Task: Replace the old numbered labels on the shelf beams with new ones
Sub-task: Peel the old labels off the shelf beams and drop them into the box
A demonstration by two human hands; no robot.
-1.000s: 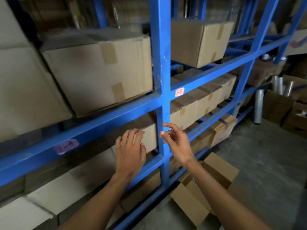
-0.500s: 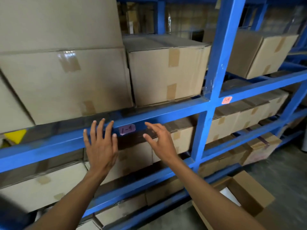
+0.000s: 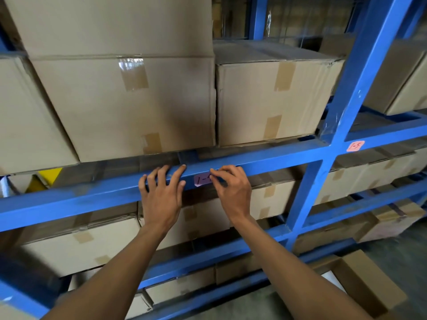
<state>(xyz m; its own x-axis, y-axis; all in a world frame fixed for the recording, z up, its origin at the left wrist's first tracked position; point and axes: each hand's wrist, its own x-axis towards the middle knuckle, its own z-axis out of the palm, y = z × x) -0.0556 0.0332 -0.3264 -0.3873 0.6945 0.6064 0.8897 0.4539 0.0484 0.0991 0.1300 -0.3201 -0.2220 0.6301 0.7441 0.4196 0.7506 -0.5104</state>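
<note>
At label edge: R hand

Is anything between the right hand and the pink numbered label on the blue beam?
Nothing visible. The right hand already has its fingertips on the right edge of the pink numbered label; the left hand rests flat on the blue shelf beam beside it.

A pink label on the blue shelf beam is showing a handwritten "1-", its last digit hiding under the right hand. An orange label on the beam right of the upright is reading "1-5".
</note>
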